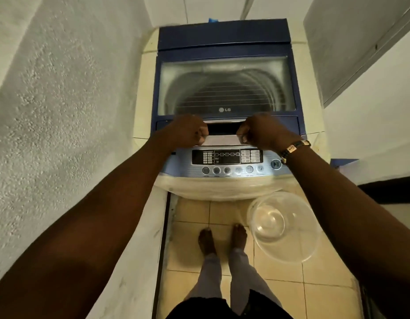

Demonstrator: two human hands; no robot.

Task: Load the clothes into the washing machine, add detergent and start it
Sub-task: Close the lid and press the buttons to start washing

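Top-load washing machine (224, 42) stands in a narrow alcove between rough white walls, lid (226, 86) down. The lid is a clear window in a blue frame; steel drum visible through it, no clothes seen inside from this angle. Left hand (190, 132) and right hand (257, 132) both sit at the lid's front edge, either side of the recessed handle slot (222, 128), fingers curled under the lip as if gripping it. Whether the fingertips are fully hooked in, cannot tell.

Handling judgement: lid looks rigid, hinged at the back, probably folds mid-panel; light to moderate weight, smooth plastic, so grip at the front recess and lift up and back. The window could crack if slammed.

Control panel (227, 160) sits just below the hands, start/pause button (275, 164) at its right end. Clear plastic basin (283, 226) on the tiled floor by the person's bare feet holds nothing that shows. No clothes or detergent in view.
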